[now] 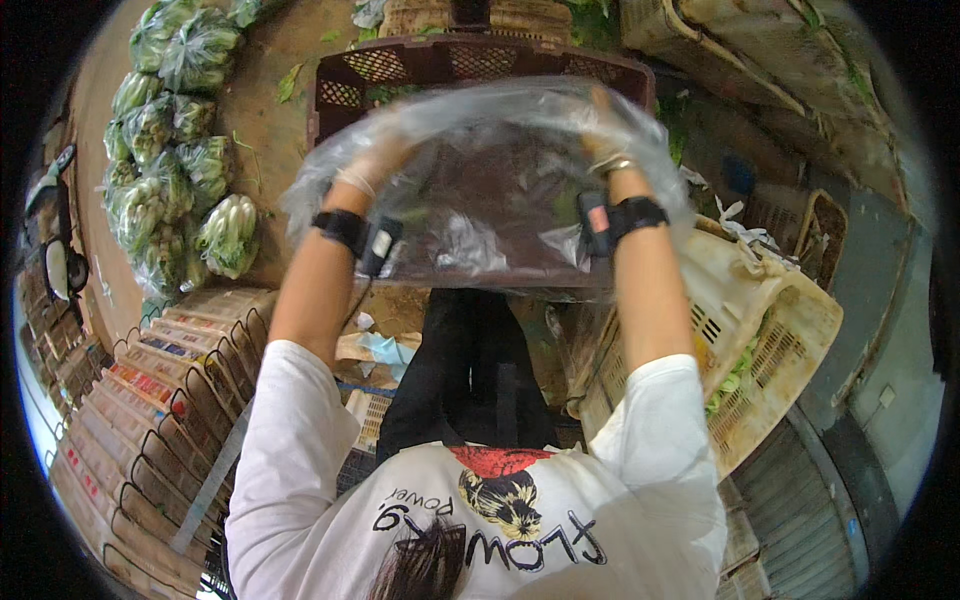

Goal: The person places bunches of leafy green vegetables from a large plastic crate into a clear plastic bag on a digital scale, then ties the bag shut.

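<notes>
A large clear plastic bag (pixel 470 105) is spread between my two raised hands, its upper edge arching from one to the other. My left hand (pixel 385 150) and my right hand (pixel 604 135) are both closed on the film, though motion smears the fingers. Beneath the bag stands a dark maroon plastic crate (pixel 331 95) with lattice walls. Film hangs into and over the crate, reaching its near side. Little of the crate's inside can be made out through the plastic; some green shows near its far wall.
Several bagged bunches of leafy greens (pixel 185 130) lie on the floor at left. Stacked pale crates (pixel 150 400) fill the lower left. At right, tilted yellowish crates (pixel 775 355) hold a few leaves, and more bins (pixel 740 60) stand at the far right.
</notes>
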`<control>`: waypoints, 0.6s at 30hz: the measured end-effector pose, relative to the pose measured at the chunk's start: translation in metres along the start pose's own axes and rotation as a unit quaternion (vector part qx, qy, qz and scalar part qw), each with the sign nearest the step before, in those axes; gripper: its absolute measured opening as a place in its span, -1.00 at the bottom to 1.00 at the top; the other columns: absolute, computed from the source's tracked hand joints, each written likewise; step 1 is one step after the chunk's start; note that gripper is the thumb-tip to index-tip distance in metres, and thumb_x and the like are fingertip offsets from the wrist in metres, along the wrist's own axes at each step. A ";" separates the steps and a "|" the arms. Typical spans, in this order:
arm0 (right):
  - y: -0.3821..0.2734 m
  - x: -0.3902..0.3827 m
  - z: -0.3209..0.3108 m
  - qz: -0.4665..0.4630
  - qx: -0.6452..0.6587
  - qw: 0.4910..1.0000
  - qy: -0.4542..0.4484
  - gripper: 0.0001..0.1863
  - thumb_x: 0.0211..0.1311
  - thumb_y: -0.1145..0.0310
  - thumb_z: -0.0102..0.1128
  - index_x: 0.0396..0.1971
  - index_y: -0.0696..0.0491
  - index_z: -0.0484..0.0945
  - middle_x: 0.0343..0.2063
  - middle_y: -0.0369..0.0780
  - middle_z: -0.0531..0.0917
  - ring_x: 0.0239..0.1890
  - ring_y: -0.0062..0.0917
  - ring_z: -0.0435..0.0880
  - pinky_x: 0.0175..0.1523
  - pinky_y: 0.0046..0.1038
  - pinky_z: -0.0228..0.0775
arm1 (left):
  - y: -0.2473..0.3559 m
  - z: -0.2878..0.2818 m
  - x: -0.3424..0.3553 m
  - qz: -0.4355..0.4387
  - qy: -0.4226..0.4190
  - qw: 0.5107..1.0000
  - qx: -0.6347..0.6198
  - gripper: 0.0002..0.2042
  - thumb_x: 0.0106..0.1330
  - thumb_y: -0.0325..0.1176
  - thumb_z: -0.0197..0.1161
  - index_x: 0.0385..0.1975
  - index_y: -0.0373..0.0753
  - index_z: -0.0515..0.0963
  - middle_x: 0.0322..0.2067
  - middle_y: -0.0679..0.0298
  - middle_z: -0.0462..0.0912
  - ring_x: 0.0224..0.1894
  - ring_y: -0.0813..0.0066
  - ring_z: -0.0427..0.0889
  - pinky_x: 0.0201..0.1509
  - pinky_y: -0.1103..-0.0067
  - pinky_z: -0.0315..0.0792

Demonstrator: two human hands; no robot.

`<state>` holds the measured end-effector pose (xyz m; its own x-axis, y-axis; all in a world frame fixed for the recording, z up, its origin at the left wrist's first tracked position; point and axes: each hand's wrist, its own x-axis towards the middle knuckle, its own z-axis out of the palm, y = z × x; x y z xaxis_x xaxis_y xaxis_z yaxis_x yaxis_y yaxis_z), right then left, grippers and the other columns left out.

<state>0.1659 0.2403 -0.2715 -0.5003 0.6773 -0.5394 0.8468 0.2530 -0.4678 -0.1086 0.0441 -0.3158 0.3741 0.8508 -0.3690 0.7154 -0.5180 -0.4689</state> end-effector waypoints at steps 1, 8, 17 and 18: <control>0.010 0.007 -0.006 0.010 0.033 0.999 -0.006 -0.52 0.17 0.06 -0.08 -0.04 0.09 0.41 -0.16 -0.06 0.54 -0.12 -0.23 0.50 0.02 -0.29 0.30 | -0.008 0.012 -0.003 -0.031 -0.035 0.989 -0.138 -0.60 0.03 -0.25 0.18 -0.08 -0.17 0.42 -0.18 0.20 0.50 -0.17 0.28 0.49 -0.10 0.40 0.39; 0.005 -0.046 0.027 0.080 -0.311 0.920 -0.224 -0.50 -0.08 -0.03 0.23 -0.23 0.06 0.59 -0.17 -0.07 0.56 -0.08 -0.22 0.52 -0.02 -0.25 0.38 | -0.033 -0.090 0.004 -0.037 -0.439 0.844 -0.306 -0.29 -0.09 -0.09 0.34 0.13 -0.11 0.26 0.10 0.20 0.33 0.09 0.27 0.36 0.12 0.42 0.27; -0.031 -0.042 0.021 0.032 -0.308 0.898 -0.313 -0.51 -0.05 0.04 0.21 -0.18 0.09 0.53 -0.17 -0.10 0.57 -0.11 -0.29 0.54 -0.03 -0.29 0.40 | -0.055 -0.057 0.010 0.049 -0.114 0.868 -0.481 -0.46 0.09 -0.05 0.16 0.10 -0.07 0.31 0.13 0.28 0.31 0.12 0.37 0.32 0.16 0.47 0.20; -0.038 -0.036 0.026 0.042 -0.275 0.923 -0.264 -0.49 -0.01 0.04 0.17 -0.12 0.09 0.49 -0.12 -0.09 0.54 -0.08 -0.28 0.52 -0.01 -0.29 0.38 | -0.062 -0.075 0.018 0.032 -0.077 0.873 -0.481 -0.46 0.10 -0.05 0.15 0.10 -0.06 0.31 0.12 0.29 0.31 0.12 0.38 0.31 0.17 0.47 0.20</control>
<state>0.1468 0.1882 -0.2528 -0.3232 0.3156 -0.8922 0.7773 0.6262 -0.0601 -0.1020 0.0979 -0.2331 0.3999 0.7628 -0.5081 0.8884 -0.1861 0.4197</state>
